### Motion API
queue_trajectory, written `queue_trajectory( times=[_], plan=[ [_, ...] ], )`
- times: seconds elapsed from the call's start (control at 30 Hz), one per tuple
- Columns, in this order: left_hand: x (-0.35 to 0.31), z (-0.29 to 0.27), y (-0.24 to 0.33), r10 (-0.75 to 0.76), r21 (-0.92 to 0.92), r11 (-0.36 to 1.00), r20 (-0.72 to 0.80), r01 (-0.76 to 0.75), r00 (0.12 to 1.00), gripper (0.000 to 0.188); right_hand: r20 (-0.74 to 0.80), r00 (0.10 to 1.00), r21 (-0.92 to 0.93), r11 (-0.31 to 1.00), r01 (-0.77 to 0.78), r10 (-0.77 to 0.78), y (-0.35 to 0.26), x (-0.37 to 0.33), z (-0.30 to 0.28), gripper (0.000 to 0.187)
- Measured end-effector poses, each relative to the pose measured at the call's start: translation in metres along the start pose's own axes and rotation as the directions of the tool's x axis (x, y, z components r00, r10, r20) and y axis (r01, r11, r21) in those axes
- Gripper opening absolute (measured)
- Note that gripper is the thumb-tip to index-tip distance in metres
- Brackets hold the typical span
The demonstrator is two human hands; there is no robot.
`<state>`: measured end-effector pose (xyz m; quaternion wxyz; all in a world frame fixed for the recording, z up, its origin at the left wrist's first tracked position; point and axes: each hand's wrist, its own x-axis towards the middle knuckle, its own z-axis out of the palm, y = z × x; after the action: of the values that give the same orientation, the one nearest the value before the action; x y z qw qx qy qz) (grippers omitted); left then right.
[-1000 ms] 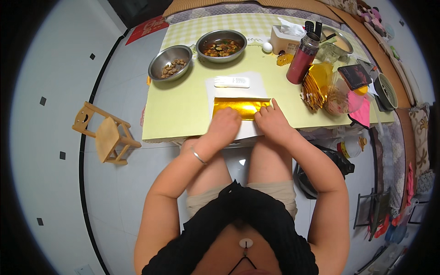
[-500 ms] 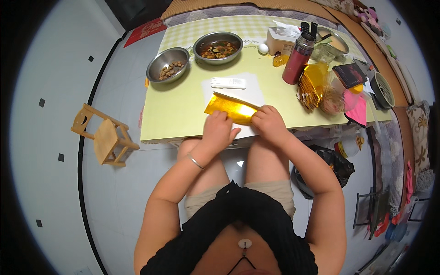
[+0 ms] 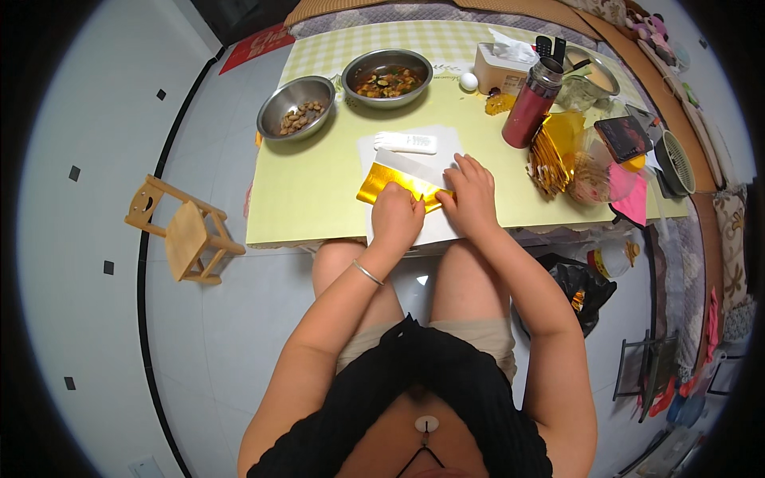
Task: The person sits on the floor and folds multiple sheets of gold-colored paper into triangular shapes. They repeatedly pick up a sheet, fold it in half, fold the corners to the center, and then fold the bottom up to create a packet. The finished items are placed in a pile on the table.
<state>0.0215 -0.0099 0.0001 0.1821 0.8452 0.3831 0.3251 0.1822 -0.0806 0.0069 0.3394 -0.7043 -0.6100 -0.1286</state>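
Sheet work at the near edge of the tabletop [image 3: 311, 195], as I see it from my remote station through the head camera. The gold sheet [image 3: 381, 180] has a bright metallic sheen, with a pale band along its far side; it slants, its left end broad and its right end creased and narrowing between the hands. Both forearms reach forward from below (the left wrist bears a thin silver bracelet [image 3: 368, 272]). I find the left hand [image 3: 397, 217] curled, its thumb drawn against the bent forefinger and pinching the sheet at its near edge. The right hand [image 3: 472, 195] lies palm down with fingers extended and slightly parted, the thumb angled left onto the sheet's right end. The sheet thus lies just beyond the left hand and to the left of the right one, over white paper [image 3: 434, 229]. Beyond it I note a white oblong object [image 3: 406, 143]; well to the right stands a fanned gold bundle [image 3: 564, 142] beside a red flask [image 3: 527, 111].
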Motion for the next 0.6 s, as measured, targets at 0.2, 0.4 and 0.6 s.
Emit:
queue_trajectory(
  times=[0.2,0.4,0.6],
  plan=[
    [0.004,0.004,-0.004,0.008,0.08,0.997,0.013,-0.009,1.0,0.022,0.161,0.941,0.074,0.954,0.289,-0.298,-0.011,-0.027,0.006,0.054],
    [0.006,0.002,-0.003,0.025,0.031,0.999,0.039,-0.026,0.999,0.025,0.362,0.906,0.06,0.976,0.21,-0.217,-0.012,-0.042,0.009,0.079],
    [0.006,-0.017,-0.007,-0.008,0.005,1.0,0.156,0.007,0.988,0.02,0.437,0.878,0.035,0.979,0.199,-0.194,-0.02,-0.043,0.001,0.088]
  ],
)
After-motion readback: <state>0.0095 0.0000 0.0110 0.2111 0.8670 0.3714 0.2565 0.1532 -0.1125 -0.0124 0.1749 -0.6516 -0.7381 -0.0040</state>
